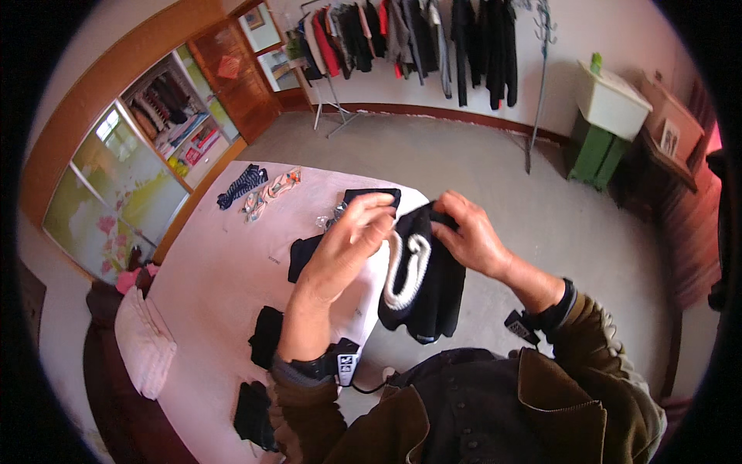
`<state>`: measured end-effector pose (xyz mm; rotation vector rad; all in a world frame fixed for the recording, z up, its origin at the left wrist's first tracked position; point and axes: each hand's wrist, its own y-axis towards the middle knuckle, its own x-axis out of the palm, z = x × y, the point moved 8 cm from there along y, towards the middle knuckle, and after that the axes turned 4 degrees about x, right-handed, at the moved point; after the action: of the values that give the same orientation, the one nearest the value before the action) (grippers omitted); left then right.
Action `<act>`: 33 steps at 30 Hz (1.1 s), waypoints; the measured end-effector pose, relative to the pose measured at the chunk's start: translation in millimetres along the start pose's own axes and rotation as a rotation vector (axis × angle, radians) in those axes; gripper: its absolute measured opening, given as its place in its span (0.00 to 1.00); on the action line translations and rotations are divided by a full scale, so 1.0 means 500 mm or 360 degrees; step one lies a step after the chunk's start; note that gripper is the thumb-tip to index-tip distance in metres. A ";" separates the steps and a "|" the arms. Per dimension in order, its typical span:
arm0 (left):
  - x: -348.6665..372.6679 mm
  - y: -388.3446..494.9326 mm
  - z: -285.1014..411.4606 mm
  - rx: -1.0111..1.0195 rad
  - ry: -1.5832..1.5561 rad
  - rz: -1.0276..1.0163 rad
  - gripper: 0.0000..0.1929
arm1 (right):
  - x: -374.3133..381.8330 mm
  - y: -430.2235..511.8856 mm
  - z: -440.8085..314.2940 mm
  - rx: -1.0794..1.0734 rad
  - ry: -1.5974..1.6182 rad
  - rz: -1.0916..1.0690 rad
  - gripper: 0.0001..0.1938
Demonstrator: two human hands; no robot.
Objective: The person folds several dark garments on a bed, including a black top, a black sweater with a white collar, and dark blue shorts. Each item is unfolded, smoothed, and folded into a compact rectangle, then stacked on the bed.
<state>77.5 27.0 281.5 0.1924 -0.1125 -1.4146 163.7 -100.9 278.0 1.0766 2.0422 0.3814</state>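
A black garment with a white ribbed lining [443, 284] hangs folded in the air beside the bed, held near its top by my right hand [472, 232]. Just left of its upper end is my left hand [351, 246], fingers curled; whether they touch the cloth cannot be told. Behind my left hand, dark folded cloths [301, 255] lie on the bed, another dark folded one [374, 192] beyond them. Two black cloth bundles [266, 336] [255, 414] rest near my left forearm.
On the pink bedspread [203, 261] lie a striped dark cloth [242, 185] and a patterned cloth [271, 193]. A folded pink quilt [145, 348] sits at the left edge. Clothes racks [333, 110] and a green cabinet [600, 151] stand beyond the bed.
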 end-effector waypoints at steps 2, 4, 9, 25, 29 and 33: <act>0.013 0.002 0.019 0.0173 0.0859 -0.0081 0.28 | 0.003 0.010 -0.006 -0.0124 0.0089 -0.0044 0.10; 0.026 0.015 0.020 0.0276 0.1371 -0.0029 0.30 | 0.003 0.018 -0.006 -0.0160 0.0136 -0.0054 0.11; 0.019 0.066 0.027 0.0136 0.0912 -0.0016 0.15 | -0.007 0.024 -0.005 -0.0194 0.0233 -0.0092 0.14; 0.030 0.137 0.288 0.0114 0.1537 -0.0018 0.14 | 0.196 -0.279 0.236 0.0196 -0.0217 -0.1117 0.24; -0.007 0.138 0.369 0.0243 0.1758 0.0199 0.15 | 0.267 -0.328 0.255 0.0182 -0.0158 -0.1185 0.25; -0.053 0.118 0.453 0.0313 0.1848 0.0375 0.17 | 0.295 -0.321 0.271 0.0173 -0.0171 -0.1009 0.27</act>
<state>87.1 46.6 515.9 1.0878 0.6639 -0.8825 125.9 -91.2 24.2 0.4471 2.1909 -0.1109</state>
